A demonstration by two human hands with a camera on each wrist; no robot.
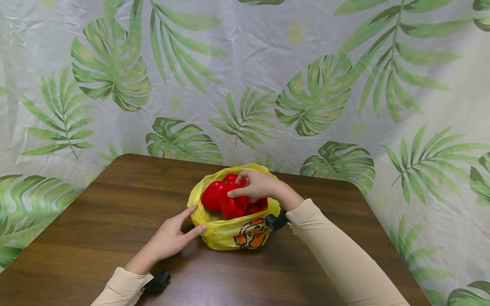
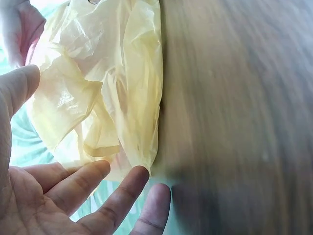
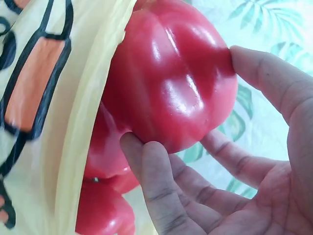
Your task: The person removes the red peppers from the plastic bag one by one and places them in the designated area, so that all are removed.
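A yellow plastic bag (image 1: 218,238) with a printed black-and-orange figure stands with its mouth open. Several red bell peppers (image 1: 212,196) lie inside it. Over the bag's mouth, my right hand (image 1: 261,185) holds one shiny red bell pepper (image 3: 171,78), thumb on one side and fingers on the other. More peppers (image 3: 105,210) show below that one in the right wrist view. My left hand (image 1: 170,238) touches the bag's left side with spread fingers; in the left wrist view its fingertips (image 2: 134,178) meet the thin, creased plastic (image 2: 137,88).
The bag stands on a dark brown wooden table (image 1: 95,229), near its far edge. Behind the table hangs a pale cloth (image 1: 252,55) printed with green leaves. A black wrist device (image 1: 157,282) sits at the left cuff, and another (image 1: 277,220) at the right.
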